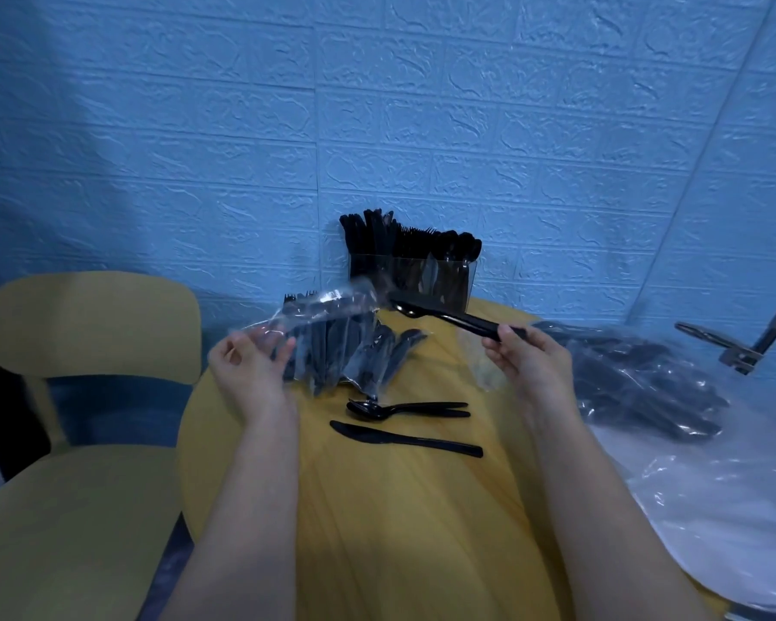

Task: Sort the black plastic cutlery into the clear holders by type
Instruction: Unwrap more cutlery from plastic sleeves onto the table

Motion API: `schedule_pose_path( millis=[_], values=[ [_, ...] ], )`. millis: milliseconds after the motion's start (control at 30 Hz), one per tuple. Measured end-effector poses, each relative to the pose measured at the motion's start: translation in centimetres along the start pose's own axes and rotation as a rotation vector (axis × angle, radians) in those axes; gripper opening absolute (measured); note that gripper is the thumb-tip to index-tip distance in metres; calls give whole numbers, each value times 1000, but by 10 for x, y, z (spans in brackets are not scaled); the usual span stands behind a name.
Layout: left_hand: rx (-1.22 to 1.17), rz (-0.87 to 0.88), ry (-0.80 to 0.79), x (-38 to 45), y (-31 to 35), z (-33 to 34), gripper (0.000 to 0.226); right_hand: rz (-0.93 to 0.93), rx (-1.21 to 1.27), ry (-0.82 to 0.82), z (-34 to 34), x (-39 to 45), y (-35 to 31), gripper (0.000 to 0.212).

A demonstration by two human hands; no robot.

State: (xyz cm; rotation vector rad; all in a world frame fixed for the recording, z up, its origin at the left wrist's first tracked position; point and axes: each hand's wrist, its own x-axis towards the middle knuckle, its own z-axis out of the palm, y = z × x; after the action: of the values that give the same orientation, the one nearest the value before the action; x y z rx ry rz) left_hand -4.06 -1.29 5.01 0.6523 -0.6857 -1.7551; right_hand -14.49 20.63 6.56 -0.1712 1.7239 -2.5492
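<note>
My right hand [527, 358] grips the handle of a black plastic utensil [440, 315]; its far end points left toward the holders, and blur hides its type. My left hand [247, 367] holds a clear plastic wrapper [314, 309] lifted above a pile of wrapped black cutlery [359, 356]. The clear holders [415, 275] stand against the wall, filled with black knives, forks and spoons. On the yellow table [404, 508] lie two black spoons [404, 409] and a black knife [404, 437].
A yellow chair [86, 396] stands to the left of the table. A large clear bag of more black cutlery [637, 387] lies on the right over a white surface. A metal stand [744, 347] is at the far right.
</note>
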Motion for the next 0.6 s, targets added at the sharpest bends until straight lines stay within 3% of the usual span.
schedule_pose_path(
  millis=[100,267,367,467,600],
  values=[
    [-122,-15,39,1,3,-2,10,53,-102,-62,-6,1,-10,4],
    [-74,-62,-212,-12,1,9,6,246,-400,-355,2,-8,-8,4],
    [87,-36,-330,-23,-3,13,8,303,-689,-447,4,-10,-3,4],
    [264,-13,-409,-34,-5,17,7,252,-1069,-532,3,-11,-1,11],
    [365,1,-501,-42,-9,20,7,117,-1258,-529,2,-13,-1,16]
  ],
)
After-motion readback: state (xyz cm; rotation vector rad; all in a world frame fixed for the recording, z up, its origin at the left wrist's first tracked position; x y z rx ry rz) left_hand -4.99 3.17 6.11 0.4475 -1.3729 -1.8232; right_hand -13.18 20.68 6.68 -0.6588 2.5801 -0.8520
